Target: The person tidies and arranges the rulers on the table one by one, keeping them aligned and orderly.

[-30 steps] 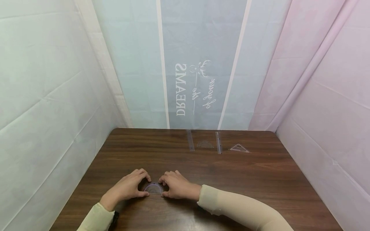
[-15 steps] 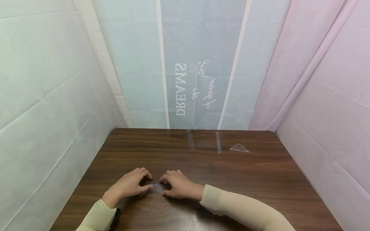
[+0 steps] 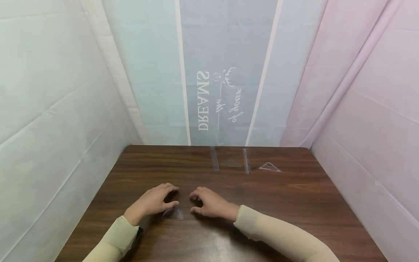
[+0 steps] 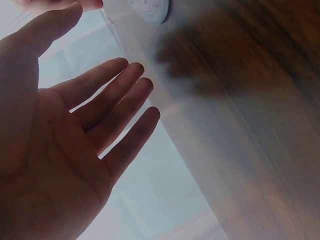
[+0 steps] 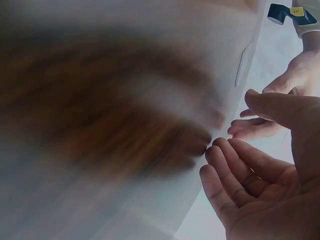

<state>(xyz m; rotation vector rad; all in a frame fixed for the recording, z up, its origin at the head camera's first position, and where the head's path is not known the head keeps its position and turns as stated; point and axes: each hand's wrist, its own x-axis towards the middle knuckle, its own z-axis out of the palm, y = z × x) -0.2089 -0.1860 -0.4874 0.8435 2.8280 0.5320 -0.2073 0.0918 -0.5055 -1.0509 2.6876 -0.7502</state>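
Note:
A clear protractor [image 3: 173, 214] lies on the brown wooden table [image 3: 281, 225], its straight edge toward the person. My left hand [image 3: 155, 199] hovers just beyond it, the thumb overlapping its curved edge in the head view. In the left wrist view the fingers of that hand [image 4: 100, 115] are loosely extended and hold nothing; part of the protractor [image 4: 152, 9] shows at the top. Apart from the protractor, to its right, is my right hand [image 3: 212, 203]. Its fingers [image 5: 232, 175] are gently bent with nothing between them in the right wrist view.
Toward the far table edge lie a clear ruler [image 3: 214, 158], a second protractor [image 3: 231, 163], another ruler [image 3: 246, 161] and a triangular set square [image 3: 270, 167]. Cloth walls [image 3: 59, 109] enclose the table at the back and both sides.
Both hands have drawn off the protractor, moving away from the person, and the gap between them has widened. The protractor stays on the table; the tools at the back keep their places.

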